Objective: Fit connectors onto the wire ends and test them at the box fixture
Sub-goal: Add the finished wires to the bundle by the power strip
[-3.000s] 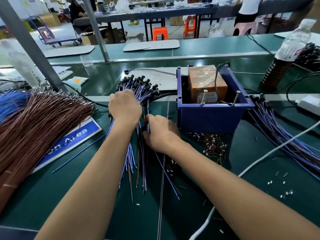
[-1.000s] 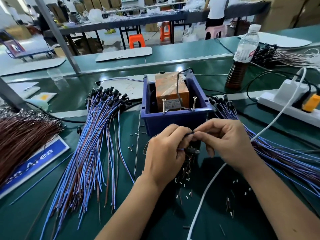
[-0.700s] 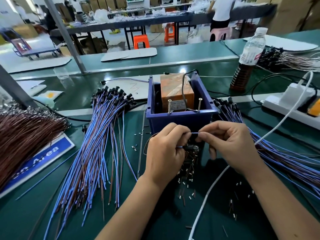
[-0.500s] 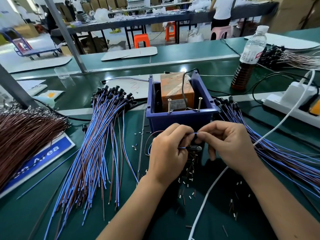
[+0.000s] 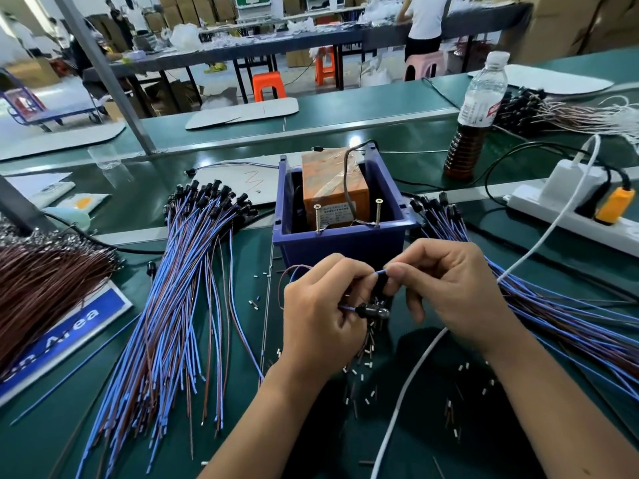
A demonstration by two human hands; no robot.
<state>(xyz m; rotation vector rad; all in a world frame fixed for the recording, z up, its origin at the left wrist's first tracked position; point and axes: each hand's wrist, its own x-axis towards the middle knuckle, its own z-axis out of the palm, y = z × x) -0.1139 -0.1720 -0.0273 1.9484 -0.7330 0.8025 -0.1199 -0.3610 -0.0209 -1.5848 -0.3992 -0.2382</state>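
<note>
Item: thin, limp blue insulated wire (image 5: 378, 272), light, best pinched near its tip, held just before the blue plastic box fixture (image 5: 340, 242) between left hand (image 5: 323, 319) and right hand (image 5: 449, 292), both pinching it, apparently seating a small connector.

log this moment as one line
left hand: holds wire | right hand: pinches wire end | box: untouched

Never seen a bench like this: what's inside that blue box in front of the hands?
Inside the blue box sits an orange taped block with a dark cable over it. Two screws stand at the front rim. The bottom is hidden.
</note>
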